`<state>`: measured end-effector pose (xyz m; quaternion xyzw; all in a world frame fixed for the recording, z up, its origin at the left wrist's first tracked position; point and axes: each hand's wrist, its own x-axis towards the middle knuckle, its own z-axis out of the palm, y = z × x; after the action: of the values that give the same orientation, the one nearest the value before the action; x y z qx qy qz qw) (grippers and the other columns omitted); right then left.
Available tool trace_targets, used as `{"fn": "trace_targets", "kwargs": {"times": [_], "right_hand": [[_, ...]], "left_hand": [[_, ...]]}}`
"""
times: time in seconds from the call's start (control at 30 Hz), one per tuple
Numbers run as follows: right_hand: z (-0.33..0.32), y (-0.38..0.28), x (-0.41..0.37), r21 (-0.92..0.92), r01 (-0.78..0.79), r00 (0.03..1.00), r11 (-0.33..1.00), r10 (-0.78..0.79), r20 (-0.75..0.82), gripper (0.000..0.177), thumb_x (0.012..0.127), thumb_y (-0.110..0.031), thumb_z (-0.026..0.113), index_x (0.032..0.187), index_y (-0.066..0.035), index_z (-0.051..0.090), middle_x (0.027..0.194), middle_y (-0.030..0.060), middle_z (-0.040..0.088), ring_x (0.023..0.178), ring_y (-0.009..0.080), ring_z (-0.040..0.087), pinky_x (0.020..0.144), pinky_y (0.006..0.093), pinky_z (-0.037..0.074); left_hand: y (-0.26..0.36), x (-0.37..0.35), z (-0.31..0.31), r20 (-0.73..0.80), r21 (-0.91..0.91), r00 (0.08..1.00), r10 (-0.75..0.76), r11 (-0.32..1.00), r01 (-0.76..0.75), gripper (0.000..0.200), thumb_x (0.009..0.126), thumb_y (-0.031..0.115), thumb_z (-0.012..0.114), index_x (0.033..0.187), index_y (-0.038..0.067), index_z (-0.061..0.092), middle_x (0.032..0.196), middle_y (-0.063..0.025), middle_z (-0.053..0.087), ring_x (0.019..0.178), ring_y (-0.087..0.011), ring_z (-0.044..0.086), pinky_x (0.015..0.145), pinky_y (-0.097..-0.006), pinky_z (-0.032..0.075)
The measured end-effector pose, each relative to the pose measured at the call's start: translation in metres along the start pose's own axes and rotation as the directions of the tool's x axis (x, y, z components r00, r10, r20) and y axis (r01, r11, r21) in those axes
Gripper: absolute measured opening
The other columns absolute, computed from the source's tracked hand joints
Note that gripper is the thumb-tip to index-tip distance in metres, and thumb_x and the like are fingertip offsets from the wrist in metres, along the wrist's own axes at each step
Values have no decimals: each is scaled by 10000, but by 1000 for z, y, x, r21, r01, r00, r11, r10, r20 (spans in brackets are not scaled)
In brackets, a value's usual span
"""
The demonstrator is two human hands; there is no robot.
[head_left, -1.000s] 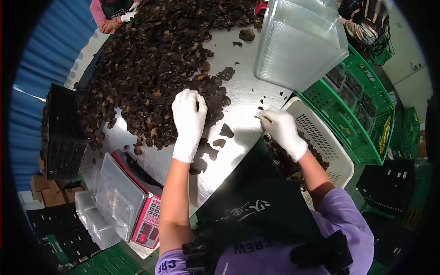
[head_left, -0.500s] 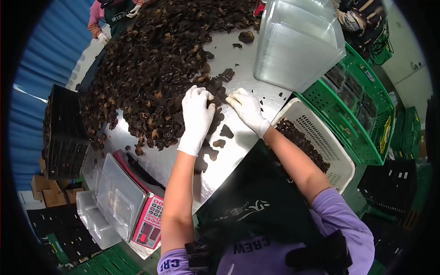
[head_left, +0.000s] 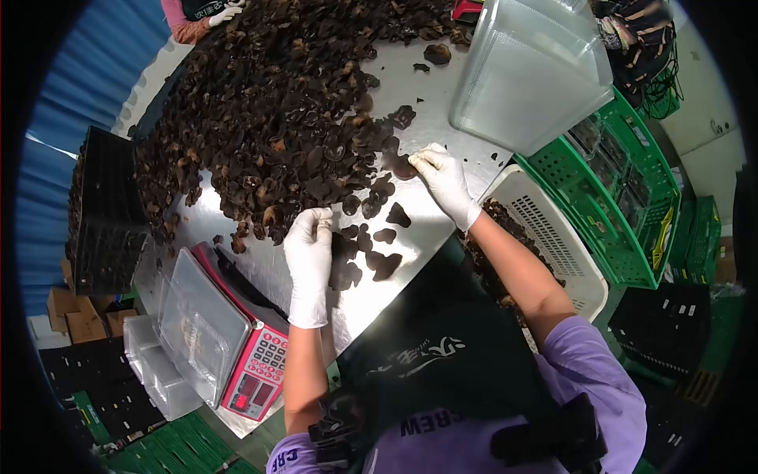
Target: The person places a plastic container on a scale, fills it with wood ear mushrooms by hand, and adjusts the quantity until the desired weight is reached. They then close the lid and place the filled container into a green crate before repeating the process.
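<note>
A large heap of dark brown, ear-shaped fungus pieces (head_left: 260,134) covers much of the metal table (head_left: 442,95). My left hand (head_left: 309,261), in a white glove, is closed at the heap's near edge, its fingertips pressed together; what they hold, if anything, is too small to name. Gloved in white too, my right hand (head_left: 444,183) pinches the edge of a dark fungus piece (head_left: 404,167) right of the heap. Several loose pieces (head_left: 384,265) lie flat between and below my hands.
A red scale (head_left: 257,371) with a clear tray stands at the lower left. Clear plastic containers (head_left: 529,79) are stacked at the upper right. Beside the table are a white basket (head_left: 580,292) holding dark pieces and a green crate (head_left: 624,237). A co-worker's gloved hand (head_left: 227,16) is at the top left.
My left hand has moved down and left, away from my right hand, uncovering loose pieces. My right hand has shifted slightly right. The whole view has shifted a little.
</note>
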<state>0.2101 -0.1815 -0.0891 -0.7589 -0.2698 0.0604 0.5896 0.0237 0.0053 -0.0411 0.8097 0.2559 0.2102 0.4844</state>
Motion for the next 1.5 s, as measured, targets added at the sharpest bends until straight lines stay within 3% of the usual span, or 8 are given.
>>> {"fn": "trace_targets", "kwargs": {"times": [0.17, 0.23, 0.63, 0.77, 0.93, 1.03, 1.3, 1.5], "right_hand": [[-3, -10, -27, -73, 49, 999, 996, -50, -17, 116, 888, -69, 643, 919, 33, 687, 882, 125, 634, 846, 232, 611, 754, 312, 477], [-5, -6, -48, -336, 366, 915, 868, -402, -40, 78, 832, -90, 706, 881, -29, 713, 846, 105, 656, 751, 234, 648, 670, 320, 507], [8, -20, -78, -338, 121, 991, 933, -135, -20, 195, 810, -94, 731, 997, -64, 685, 921, 84, 645, 790, 235, 640, 686, 324, 499], [-20, -33, -89, -32, -19, 977, 999, 11, -214, 109, 860, -75, 670, 963, -43, 653, 867, 106, 585, 707, 216, 585, 658, 308, 488], [-47, -2, -154, -485, 275, 958, 830, -195, 210, 100, 797, -170, 729, 800, -109, 650, 724, 69, 551, 643, 266, 603, 606, 375, 497], [-15, 14, -174, -599, 131, 957, 790, 58, 285, 346, 793, -307, 744, 1044, -90, 650, 846, 106, 591, 742, 307, 640, 665, 404, 520], [-47, -30, -142, -481, 195, 848, 855, 100, 521, 172, 798, -121, 663, 961, -112, 720, 859, 73, 646, 813, 283, 659, 745, 381, 530], [-47, -66, -101, -192, -150, 975, 970, 177, 134, 215, 849, -41, 634, 1060, -46, 677, 949, 106, 662, 874, 231, 654, 799, 308, 506]], "left_hand": [[4, -12, 5, 13, 406, 971, 239, 886, -223, 167, 827, 54, 627, 983, 98, 665, 931, -70, 627, 933, -266, 592, 856, -389, 444], [4, -13, 7, 36, 485, 960, 278, 835, -260, 155, 832, 74, 629, 980, 105, 665, 966, -62, 626, 965, -255, 586, 876, -373, 429], [11, -16, 18, 32, 413, 934, 355, 847, -336, 126, 820, 21, 655, 937, 65, 672, 884, -90, 638, 879, -284, 625, 809, -374, 478], [12, -24, 13, 69, 460, 927, 368, 813, -357, 133, 819, 14, 654, 944, 56, 674, 907, -92, 653, 889, -279, 634, 814, -370, 489], [2, -36, -15, -37, 353, 965, 261, 906, -232, 160, 824, 15, 638, 977, 46, 674, 987, -99, 667, 972, -270, 626, 899, -365, 471], [-3, -47, -27, -82, 325, 976, 202, 931, -166, 193, 823, -29, 627, 1003, 24, 669, 986, -105, 655, 970, -267, 621, 891, -350, 480], [-19, -77, -50, -98, 372, 994, -57, 924, 90, 389, 816, 38, 685, 1197, 21, 612, 1071, -129, 606, 1036, -288, 590, 904, -358, 478], [-3, -89, -33, 47, 528, 989, -141, 844, 95, 873, 675, 144, 833, 1426, 10, 409, 1147, -152, 526, 1062, -301, 579, 911, -357, 495]]}}
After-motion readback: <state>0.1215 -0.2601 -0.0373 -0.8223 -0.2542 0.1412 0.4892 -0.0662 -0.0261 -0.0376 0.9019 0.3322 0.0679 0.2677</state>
